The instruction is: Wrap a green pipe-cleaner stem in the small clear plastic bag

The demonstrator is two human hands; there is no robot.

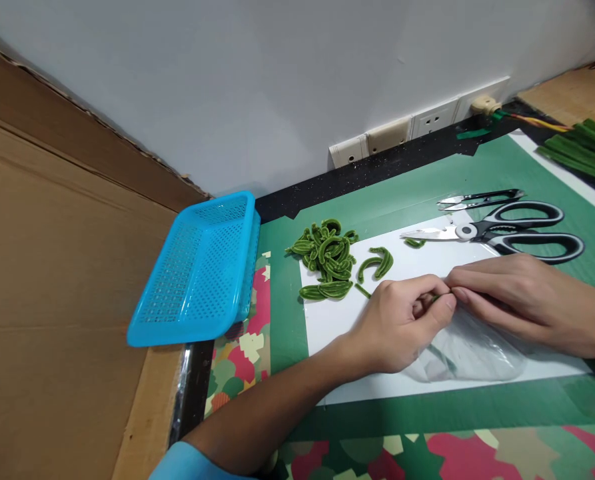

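My left hand (402, 323) and my right hand (514, 297) meet fingertip to fingertip over a white sheet (337, 320). Both are closed in a pinch on a small green fuzzy piece (436, 297), mostly hidden between the fingers. A clear plastic bag (470, 350) lies under and just in front of the hands. To the left of them sits a pile of several bent green fuzzy pieces (327, 260), with two more bent pieces (377, 262) lying apart beside it.
Large black-handled scissors (507, 232) and small thread snips (477, 198) lie behind my right hand. A blue mesh basket (197, 267) leans at the left table edge. Long green stems (584, 150) lie far right. Wall sockets (417, 123) line the back wall; cardboard stands left.
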